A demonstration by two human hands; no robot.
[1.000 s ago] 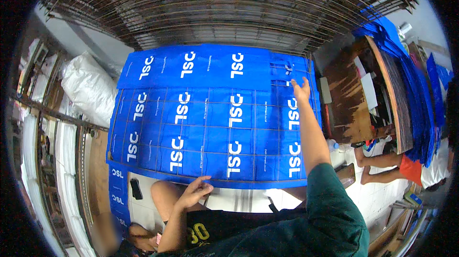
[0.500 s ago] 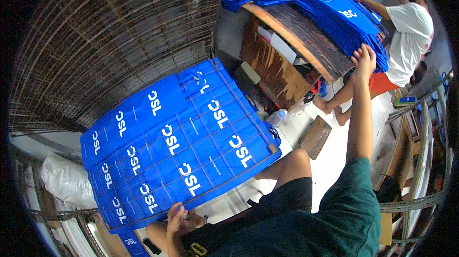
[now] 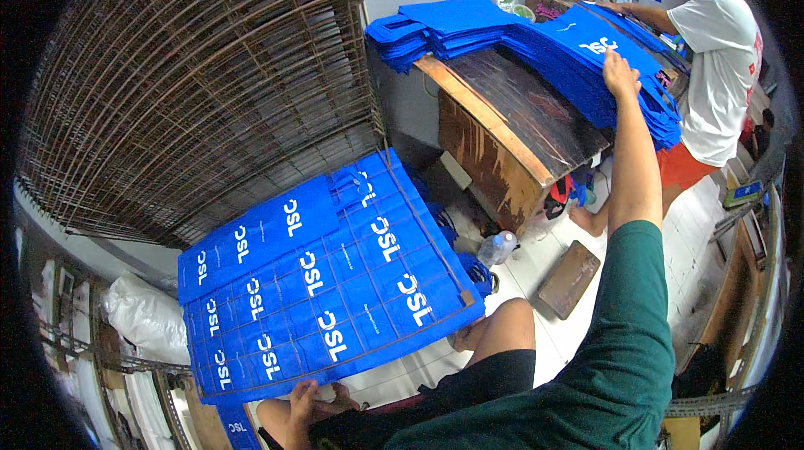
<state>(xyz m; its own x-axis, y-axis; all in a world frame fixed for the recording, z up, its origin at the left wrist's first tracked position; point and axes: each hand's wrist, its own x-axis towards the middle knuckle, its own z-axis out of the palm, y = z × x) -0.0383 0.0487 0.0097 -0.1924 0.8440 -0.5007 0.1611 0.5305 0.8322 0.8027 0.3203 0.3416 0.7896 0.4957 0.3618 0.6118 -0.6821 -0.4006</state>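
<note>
My right hand (image 3: 621,75) reaches out to the stack of blue fabric bags (image 3: 578,90) at the far right. Its bent fingers are together on the top blue bag (image 3: 578,35), beside the white print; the fingertips' grip is partly hidden. Low in the view my left hand (image 3: 303,402) is closed, fingers curled, at the near edge of a wire rack (image 3: 435,307). What it holds, if anything, is too small to make out. Several printed blue bags (image 3: 335,282) lie flat in rows on that rack.
Many raised wire racks (image 3: 209,73) stand at the left. The bag stack rests on a worn wooden table (image 3: 544,102). Beyond it a person in a white shirt (image 3: 716,56) works with a frame. Plastic bottles (image 3: 498,246) and a wooden block (image 3: 569,280) are on the tiled floor.
My right hand has moved from the stack's near corner up and leftward onto the top bag's printed part. My left hand stays by the rack's near edge. The view has shifted.
</note>
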